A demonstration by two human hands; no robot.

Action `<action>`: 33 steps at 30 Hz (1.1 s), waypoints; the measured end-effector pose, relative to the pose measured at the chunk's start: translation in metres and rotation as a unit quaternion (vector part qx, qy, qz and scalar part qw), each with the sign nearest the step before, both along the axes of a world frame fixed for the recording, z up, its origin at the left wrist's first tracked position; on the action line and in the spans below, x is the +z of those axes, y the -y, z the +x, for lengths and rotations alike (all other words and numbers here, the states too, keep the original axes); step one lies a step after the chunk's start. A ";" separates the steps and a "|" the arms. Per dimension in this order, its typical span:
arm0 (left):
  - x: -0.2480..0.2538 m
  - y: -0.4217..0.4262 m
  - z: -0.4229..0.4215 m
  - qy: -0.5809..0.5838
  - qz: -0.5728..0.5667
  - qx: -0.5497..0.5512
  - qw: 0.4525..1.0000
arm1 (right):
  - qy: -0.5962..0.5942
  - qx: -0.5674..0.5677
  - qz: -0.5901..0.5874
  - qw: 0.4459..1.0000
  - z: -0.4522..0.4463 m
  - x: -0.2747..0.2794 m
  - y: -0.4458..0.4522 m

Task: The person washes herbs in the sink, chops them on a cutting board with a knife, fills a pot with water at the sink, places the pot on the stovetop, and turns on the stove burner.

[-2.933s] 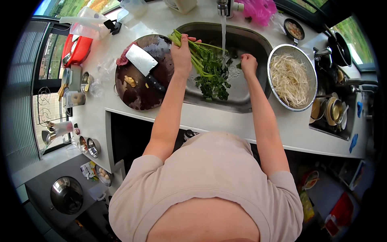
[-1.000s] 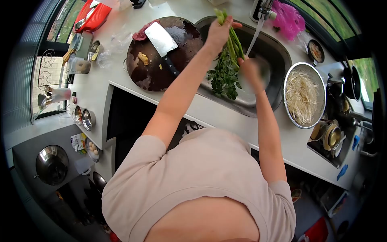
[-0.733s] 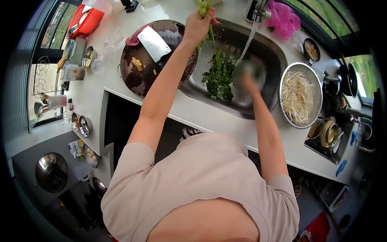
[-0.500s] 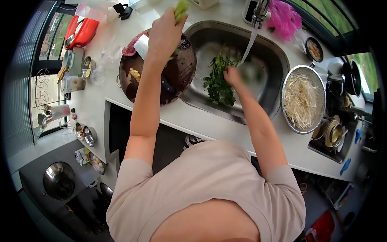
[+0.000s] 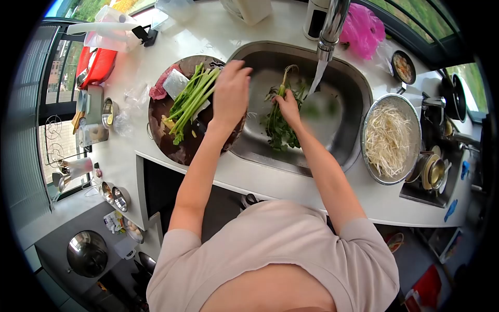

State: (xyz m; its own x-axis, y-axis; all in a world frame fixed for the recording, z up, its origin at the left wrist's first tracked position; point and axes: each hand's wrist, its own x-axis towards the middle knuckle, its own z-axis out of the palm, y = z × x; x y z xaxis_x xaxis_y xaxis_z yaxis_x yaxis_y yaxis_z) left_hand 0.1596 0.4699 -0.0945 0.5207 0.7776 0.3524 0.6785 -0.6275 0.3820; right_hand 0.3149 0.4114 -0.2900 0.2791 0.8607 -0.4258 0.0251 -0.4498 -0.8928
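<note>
Just right of the celery, my left hand hovers over the board's right edge beside the sink, holding nothing, fingers apart. Several green celery stalks lie across a round dark chopping board. They partly cover a cleaver; raw meat and a yellow piece of ginger sit near it. In the steel sink, my right hand is closed on a bunch of leafy herbs, its pale root ends upward and its leaves hanging toward the sink floor.
Water runs from the tap into the sink. To the right stands a colander of bean sprouts, with a small pan behind it. A pink plastic bag lies by the window. A red basket is at the far left.
My left hand has let go of the celery, which now lies on the board, and has moved right toward the sink. My right hand now holds the herbs with their roots raised.
</note>
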 end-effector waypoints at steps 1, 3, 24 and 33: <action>-0.012 -0.002 0.011 -0.012 -0.003 -0.085 0.996 | -0.057 0.001 0.031 0.998 0.006 0.008 0.011; -0.031 0.003 0.036 -0.087 0.001 -0.215 0.973 | -0.168 0.001 0.096 0.981 0.020 0.026 0.034; -0.071 0.089 0.061 -0.199 -0.344 -0.333 0.855 | 0.364 0.308 0.175 0.861 0.054 0.089 0.143; -0.071 0.105 0.044 -0.076 -0.426 -0.394 0.811 | 0.332 0.351 0.281 0.829 0.058 0.120 0.153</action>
